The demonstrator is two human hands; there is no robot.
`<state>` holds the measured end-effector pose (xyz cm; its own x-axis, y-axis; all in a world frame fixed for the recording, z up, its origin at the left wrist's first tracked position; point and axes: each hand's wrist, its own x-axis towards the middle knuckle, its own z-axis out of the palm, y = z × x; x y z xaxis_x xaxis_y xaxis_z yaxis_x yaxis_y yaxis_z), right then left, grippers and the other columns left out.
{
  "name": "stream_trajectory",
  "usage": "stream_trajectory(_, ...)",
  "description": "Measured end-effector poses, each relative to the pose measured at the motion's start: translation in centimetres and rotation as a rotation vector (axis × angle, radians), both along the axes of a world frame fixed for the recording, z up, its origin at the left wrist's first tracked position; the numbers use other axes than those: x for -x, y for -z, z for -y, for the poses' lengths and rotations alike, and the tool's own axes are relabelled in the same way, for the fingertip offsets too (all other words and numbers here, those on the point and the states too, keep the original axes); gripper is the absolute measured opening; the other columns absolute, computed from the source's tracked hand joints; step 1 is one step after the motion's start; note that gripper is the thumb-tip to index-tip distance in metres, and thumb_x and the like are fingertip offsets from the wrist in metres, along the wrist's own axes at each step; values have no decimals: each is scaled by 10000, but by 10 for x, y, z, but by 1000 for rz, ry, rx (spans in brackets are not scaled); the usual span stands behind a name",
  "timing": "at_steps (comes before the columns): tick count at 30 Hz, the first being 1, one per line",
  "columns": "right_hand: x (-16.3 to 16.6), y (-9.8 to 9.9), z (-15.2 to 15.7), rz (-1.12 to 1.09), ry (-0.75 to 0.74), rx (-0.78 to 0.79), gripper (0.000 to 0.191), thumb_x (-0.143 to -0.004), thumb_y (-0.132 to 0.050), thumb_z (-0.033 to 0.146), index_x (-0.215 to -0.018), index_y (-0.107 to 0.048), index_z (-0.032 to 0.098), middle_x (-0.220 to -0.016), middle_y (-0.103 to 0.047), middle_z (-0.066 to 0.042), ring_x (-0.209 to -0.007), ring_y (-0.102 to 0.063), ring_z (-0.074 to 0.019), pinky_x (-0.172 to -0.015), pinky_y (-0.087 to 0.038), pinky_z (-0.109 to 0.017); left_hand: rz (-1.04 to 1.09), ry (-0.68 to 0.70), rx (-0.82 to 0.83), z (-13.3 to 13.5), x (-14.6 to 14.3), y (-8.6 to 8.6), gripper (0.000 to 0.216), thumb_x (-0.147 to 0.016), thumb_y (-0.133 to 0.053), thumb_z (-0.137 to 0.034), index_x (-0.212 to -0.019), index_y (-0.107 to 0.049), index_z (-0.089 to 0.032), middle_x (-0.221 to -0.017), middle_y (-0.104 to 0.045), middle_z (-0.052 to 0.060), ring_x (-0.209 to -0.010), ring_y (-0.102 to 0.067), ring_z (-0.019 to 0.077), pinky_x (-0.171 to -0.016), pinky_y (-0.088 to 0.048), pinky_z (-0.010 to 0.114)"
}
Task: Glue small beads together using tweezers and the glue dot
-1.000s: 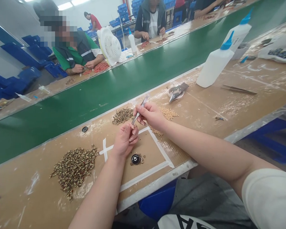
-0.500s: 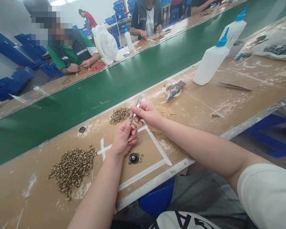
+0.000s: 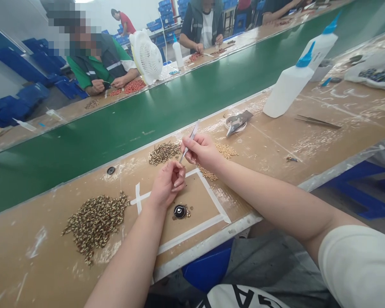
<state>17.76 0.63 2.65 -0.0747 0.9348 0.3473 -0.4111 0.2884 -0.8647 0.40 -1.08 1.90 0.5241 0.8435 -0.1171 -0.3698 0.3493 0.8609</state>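
Observation:
My right hand (image 3: 202, 150) is closed around metal tweezers (image 3: 195, 128), whose lower tips reach down to the fingertips of my left hand (image 3: 167, 182). The left fingers are pinched together, and any small piece between them is too tiny to make out. Just below the left hand, a small round dish of glossy black liquid (image 3: 179, 211) sits inside a white tape outline (image 3: 215, 196). Behind the hands lies a small heap of dark-and-cream pieces (image 3: 164, 153). Pale round beads (image 3: 226, 150) are spread beside and partly behind my right hand.
A larger heap of dark-and-cream pieces (image 3: 96, 224) lies at left, near a black round cap (image 3: 111, 170). To the right are white squeeze bottles (image 3: 287, 92), a camouflage-patterned item (image 3: 239, 122) and other tweezers (image 3: 318, 122). Beyond the green belt (image 3: 115, 130), other people work.
My right hand and the tweezers have shifted slightly right, and the tweezers' tips have drawn up a little at the left fingertips. My left hand stays almost in place. The view has shifted slightly.

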Motion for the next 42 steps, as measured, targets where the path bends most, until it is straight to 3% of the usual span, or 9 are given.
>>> stream_trajectory(5, 2, -2, 6, 11, -48, -22, 537, -897, -783, 696, -737, -652, 200, -494, -553, 64, -379, -460, -53, -369, -325, -205, -39, -98, -37, -4, -2, 5, 372, -752, -984, -391, -925, -748, -160, -753, -624, -39, -431, -366, -4, -363, -253, 96)
stream_trajectory(8, 7, 1, 15, 108, -156, -72, 522, -930, -767, 663, -733, -664, 192, -531, -606, 46, -378, -490, -61, -359, -345, -209, -60, -144, -93, -8, -3, 14, 375, -748, -975, -390, -1002, -806, -173, -671, -625, -39, -424, -385, 17, -366, -255, 124)
stream_trajectory(10, 11, 3, 22, 209, -240, -131, 488, -970, -751, 607, -746, -694, 177, -560, -636, 30, -395, -515, -69, -366, -356, -212, -78, -159, -122, -10, -2, 19, 360, -782, -940, -390, -1054, -825, -185, -632, -647, -26, -447, -485, 63, -396, -352, 167)
stream_trajectory(13, 19, 7, 33, 398, -337, -252, 427, -1011, -744, 508, -758, -726, 164, -548, -609, 38, -466, -538, -75, -447, -397, -207, -119, -221, -163, -11, -2, 23, 277, -818, -883, -318, -1060, -841, -190, -776, -765, 26, -609, -666, 125, -548, -523, 230)
stream_trajectory(15, 24, 9, 38, 510, -357, -337, 416, -1020, -746, 460, -731, -718, 162, -546, -603, 38, -515, -549, -81, -518, -428, -213, -149, -249, -201, -12, -3, 22, 195, -836, -825, -242, -1019, -849, -183, -837, -786, 39, -703, -702, 131, -639, -557, 234)
stream_trajectory(21, 31, 16, 41, 646, -367, -411, 456, -1057, -689, 478, -717, -695, 175, -587, -639, 14, -579, -576, -113, -581, -451, -242, -209, -355, -240, -16, -5, 20, 145, -819, -637, -124, -823, -762, -199, -684, -637, -4, -568, -551, 97, -525, -434, 214)
stream_trajectory(32, 34, 23, 41, 711, -353, -481, 408, -1068, -673, 465, -783, -737, 180, -661, -712, -5, -629, -657, -137, -644, -495, -267, -241, -349, -194, -17, -7, 19, 197, -845, -547, -90, -864, -711, -198, -668, -529, -23, -518, -475, 86, -504, -374, 225)
stream_trajectory(42, 34, 27, 41, 711, -349, -475, 391, -1060, -696, 426, -765, -723, 171, -668, -710, -4, -632, -649, -130, -642, -491, -260, -273, -334, -249, -20, -7, 25, 236, -938, -581, -163, -1048, -790, -181, -834, -699, 18, -588, -575, 86, -592, -471, 235)
